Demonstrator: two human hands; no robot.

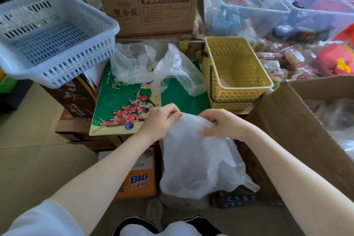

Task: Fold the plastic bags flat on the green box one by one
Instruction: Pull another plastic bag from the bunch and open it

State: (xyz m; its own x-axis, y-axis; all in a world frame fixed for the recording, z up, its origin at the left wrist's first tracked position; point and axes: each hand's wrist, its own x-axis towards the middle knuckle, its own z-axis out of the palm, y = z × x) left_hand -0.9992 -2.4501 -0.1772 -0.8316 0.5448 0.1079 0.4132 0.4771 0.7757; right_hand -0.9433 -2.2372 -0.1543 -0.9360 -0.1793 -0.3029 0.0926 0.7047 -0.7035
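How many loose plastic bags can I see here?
3: one bag held up by both hands, hanging at the green box's near edge; two crumpled bags at its far end. More may be hidden.

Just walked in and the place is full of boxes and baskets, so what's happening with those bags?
A person is holding up a white plastic bag by its top edge, the left hand and right hand each gripping it, so it hangs in front of the green box. It is not yet laid flat or folded. Two crumpled clear bags lie at the far end of the box, beside a yellow basket.
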